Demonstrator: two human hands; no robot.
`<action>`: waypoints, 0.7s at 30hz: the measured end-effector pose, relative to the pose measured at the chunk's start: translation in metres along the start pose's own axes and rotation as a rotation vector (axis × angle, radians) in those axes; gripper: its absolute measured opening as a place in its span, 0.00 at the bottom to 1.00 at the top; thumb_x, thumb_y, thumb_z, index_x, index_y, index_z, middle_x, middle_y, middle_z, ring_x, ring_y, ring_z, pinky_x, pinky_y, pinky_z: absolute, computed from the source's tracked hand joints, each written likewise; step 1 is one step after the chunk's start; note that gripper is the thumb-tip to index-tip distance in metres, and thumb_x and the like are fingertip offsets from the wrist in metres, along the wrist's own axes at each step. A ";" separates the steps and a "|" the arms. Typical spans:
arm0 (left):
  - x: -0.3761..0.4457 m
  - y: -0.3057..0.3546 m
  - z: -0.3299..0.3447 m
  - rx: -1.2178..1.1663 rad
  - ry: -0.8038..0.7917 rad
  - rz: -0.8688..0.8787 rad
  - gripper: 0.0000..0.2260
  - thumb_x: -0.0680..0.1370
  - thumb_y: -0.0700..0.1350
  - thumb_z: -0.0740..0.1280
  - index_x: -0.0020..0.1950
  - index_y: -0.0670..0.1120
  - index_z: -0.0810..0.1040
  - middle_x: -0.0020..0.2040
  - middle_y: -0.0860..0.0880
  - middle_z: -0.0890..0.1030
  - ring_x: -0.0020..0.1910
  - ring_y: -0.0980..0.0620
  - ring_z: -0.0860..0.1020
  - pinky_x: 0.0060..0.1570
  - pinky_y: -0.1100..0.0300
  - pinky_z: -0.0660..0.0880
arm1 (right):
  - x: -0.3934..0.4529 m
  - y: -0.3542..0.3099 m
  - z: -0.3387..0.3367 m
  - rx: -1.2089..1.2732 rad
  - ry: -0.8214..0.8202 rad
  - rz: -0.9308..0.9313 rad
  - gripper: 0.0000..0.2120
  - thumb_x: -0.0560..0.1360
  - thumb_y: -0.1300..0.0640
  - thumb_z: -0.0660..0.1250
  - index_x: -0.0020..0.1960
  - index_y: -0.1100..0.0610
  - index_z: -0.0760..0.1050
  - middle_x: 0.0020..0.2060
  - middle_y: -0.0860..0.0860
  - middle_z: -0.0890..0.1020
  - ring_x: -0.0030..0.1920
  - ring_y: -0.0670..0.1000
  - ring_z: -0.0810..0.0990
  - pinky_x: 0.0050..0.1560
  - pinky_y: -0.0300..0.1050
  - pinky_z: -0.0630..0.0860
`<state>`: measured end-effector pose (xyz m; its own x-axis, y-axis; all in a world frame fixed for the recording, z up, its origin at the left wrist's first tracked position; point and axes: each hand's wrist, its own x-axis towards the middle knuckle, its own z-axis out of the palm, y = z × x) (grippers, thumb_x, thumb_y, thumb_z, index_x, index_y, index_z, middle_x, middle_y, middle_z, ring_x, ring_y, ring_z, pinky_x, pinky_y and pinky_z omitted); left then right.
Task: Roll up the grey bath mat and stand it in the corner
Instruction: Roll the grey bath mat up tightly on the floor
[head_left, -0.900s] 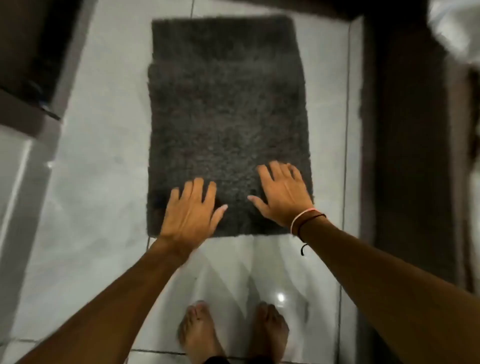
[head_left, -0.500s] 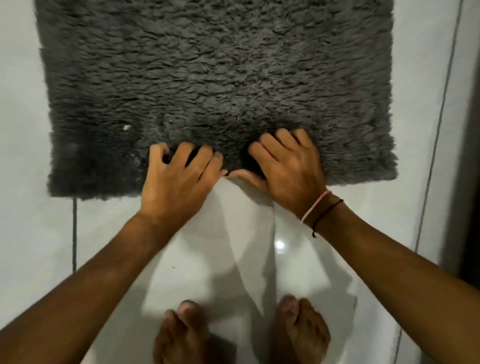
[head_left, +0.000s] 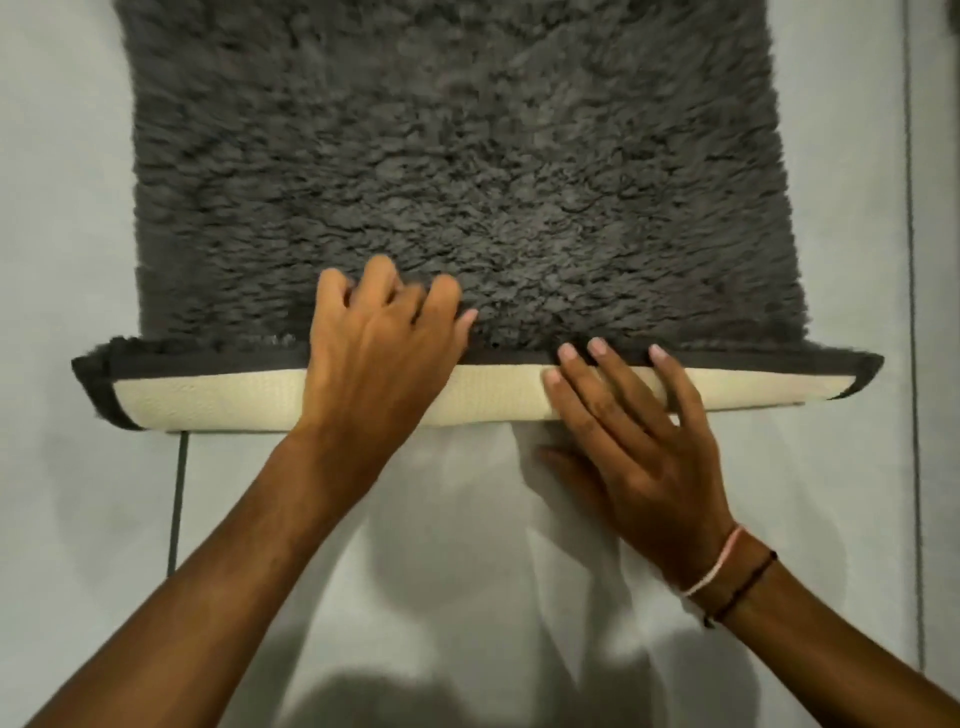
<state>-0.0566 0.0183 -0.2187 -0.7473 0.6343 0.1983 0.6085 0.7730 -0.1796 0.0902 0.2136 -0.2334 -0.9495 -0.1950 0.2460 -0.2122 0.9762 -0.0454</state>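
Note:
The grey bath mat (head_left: 467, 171) lies shaggy side up on the pale tiled floor and fills the upper half of the head view. Its near edge is folded over away from me, showing a strip of cream backing (head_left: 208, 402) with a dark hem. My left hand (head_left: 374, 343) presses on the fold near the middle, fingers curled onto the pile. My right hand (head_left: 639, 447) lies flat on the cream strip just to the right, fingers spread, thumb on the floor. The mat's far end is out of frame.
Pale glossy floor tiles (head_left: 62, 519) surround the mat, with a dark grout line (head_left: 176, 509) at lower left and another grout line (head_left: 911, 364) running along the right side. My shadow falls on the tile between my arms.
The mat's near edge, flat before, has been lifted and turned over, exposing the cream backing. The view has closed in on the mat, and my feet have left the frame.

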 end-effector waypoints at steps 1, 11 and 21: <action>0.005 -0.004 -0.003 0.006 0.039 -0.054 0.16 0.84 0.54 0.62 0.46 0.44 0.79 0.39 0.43 0.81 0.40 0.42 0.79 0.40 0.49 0.73 | 0.011 0.006 0.005 0.006 -0.008 -0.006 0.20 0.82 0.53 0.68 0.72 0.59 0.76 0.73 0.56 0.77 0.75 0.57 0.74 0.73 0.65 0.70; -0.044 -0.001 -0.008 -0.058 -0.172 -0.032 0.28 0.84 0.58 0.54 0.78 0.42 0.68 0.70 0.42 0.78 0.69 0.41 0.77 0.71 0.40 0.70 | 0.088 0.010 -0.019 -0.043 -0.122 0.370 0.26 0.74 0.42 0.72 0.71 0.43 0.74 0.61 0.53 0.78 0.59 0.54 0.69 0.63 0.59 0.66; 0.044 -0.042 0.001 -0.069 -0.106 -0.167 0.29 0.86 0.60 0.46 0.83 0.45 0.58 0.81 0.37 0.64 0.81 0.40 0.62 0.79 0.34 0.55 | 0.118 0.036 0.002 -0.010 -0.348 0.163 0.49 0.75 0.24 0.54 0.83 0.57 0.54 0.83 0.56 0.59 0.84 0.57 0.55 0.82 0.67 0.49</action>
<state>-0.1155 0.0133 -0.2032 -0.8612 0.4948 0.1165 0.4877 0.8689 -0.0851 -0.0297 0.2256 -0.2082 -0.9926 -0.0563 -0.1072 -0.0515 0.9976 -0.0465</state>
